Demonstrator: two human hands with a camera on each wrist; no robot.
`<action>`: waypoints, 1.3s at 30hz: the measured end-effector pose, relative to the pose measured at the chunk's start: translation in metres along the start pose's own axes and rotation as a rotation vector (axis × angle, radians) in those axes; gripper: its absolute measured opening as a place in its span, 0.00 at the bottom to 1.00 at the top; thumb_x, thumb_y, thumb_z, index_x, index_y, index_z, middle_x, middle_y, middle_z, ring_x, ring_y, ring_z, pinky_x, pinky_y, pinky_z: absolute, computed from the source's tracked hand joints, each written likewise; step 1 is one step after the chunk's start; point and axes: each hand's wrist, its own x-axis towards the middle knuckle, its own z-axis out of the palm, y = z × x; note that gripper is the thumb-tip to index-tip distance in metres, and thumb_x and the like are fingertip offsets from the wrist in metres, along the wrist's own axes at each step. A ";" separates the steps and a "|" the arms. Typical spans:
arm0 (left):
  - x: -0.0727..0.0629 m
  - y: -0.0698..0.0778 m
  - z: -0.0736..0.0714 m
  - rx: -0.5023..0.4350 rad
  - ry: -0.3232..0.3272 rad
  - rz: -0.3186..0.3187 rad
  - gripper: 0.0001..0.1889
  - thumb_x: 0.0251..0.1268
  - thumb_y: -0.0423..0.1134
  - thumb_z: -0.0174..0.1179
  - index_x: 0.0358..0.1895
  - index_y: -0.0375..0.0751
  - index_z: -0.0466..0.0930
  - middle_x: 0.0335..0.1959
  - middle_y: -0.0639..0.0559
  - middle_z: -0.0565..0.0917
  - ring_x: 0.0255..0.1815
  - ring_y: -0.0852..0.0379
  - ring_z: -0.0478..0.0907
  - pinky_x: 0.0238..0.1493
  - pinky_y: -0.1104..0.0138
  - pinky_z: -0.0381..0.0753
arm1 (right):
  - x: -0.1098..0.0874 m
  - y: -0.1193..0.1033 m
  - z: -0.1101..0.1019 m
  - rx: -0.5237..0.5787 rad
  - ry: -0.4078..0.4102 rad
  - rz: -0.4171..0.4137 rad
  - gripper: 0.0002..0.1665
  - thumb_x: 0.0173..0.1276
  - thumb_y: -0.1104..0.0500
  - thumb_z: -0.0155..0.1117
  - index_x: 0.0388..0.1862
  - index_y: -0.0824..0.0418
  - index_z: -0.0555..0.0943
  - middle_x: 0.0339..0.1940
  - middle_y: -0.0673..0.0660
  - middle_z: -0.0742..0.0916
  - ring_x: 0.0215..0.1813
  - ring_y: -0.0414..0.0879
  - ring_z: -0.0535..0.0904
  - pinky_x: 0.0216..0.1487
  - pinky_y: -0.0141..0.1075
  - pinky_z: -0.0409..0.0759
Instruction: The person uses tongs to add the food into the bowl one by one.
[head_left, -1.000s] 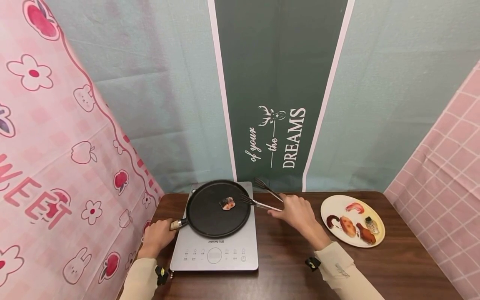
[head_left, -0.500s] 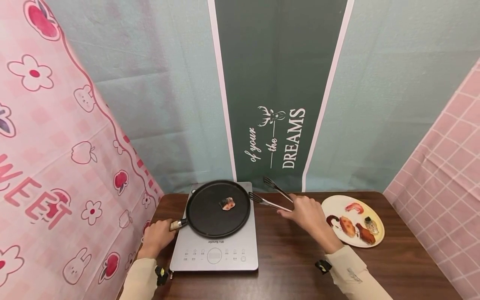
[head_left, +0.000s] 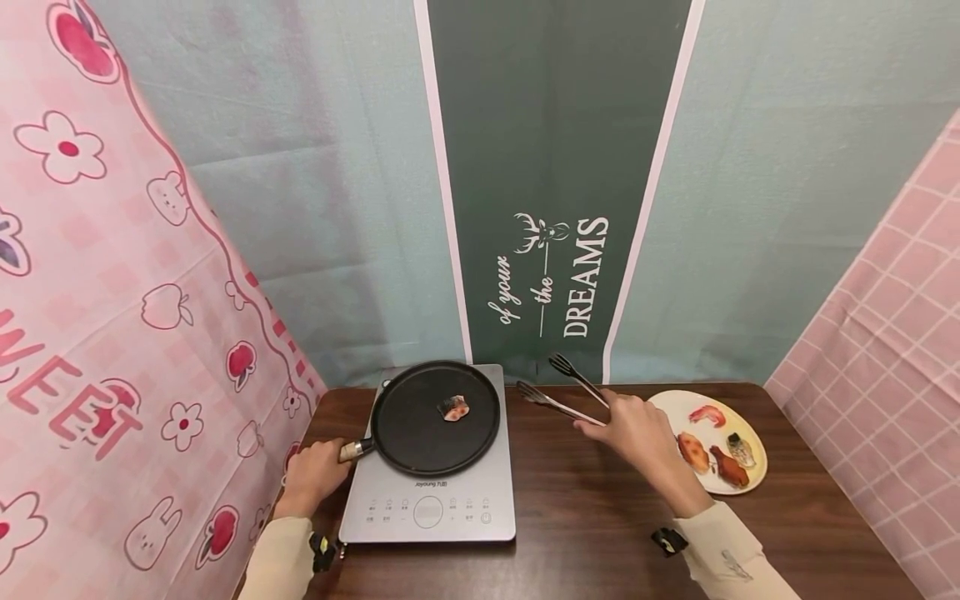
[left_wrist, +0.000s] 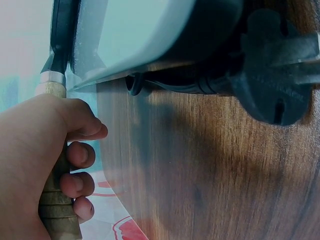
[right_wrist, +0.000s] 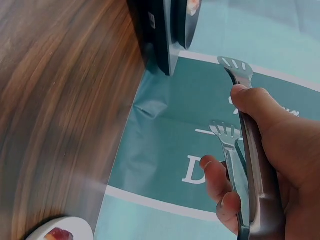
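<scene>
My left hand [head_left: 315,475] grips the wooden handle [left_wrist: 56,205] of a flat black frying pan [head_left: 427,442], its fingers curled round the wood in the left wrist view. The pan sits on a silver induction cooktop [head_left: 405,529]. A small piece of fish [head_left: 454,408] with dark skin lies in the pan. Between the pan and the plate, my right hand [head_left: 637,429] holds metal tongs [head_left: 573,392] in the air. Their slotted tips stand apart with nothing between them, and thumb and fingers are on the two arms in the right wrist view.
On the right of the wooden table [head_left: 577,517] is an oval plate [head_left: 756,475] with a shrimp [head_left: 707,415], a drumstick [head_left: 729,468] and other food pieces. My right hand covers its left edge. A dark plug [left_wrist: 275,75] shows beside the cooktop. Fabric hangs behind and at both sides.
My right hand has moved right with the tongs, away from the pan and toward the plate. The left hand, pan and fish piece have stayed in place.
</scene>
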 end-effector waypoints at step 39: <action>0.001 0.000 0.000 0.006 0.006 -0.002 0.09 0.62 0.41 0.70 0.34 0.40 0.82 0.27 0.40 0.86 0.26 0.36 0.84 0.27 0.45 0.77 | -0.045 0.066 -0.028 -0.013 -0.007 0.134 0.31 0.56 0.34 0.80 0.33 0.60 0.81 0.14 0.54 0.74 0.16 0.58 0.72 0.16 0.53 0.67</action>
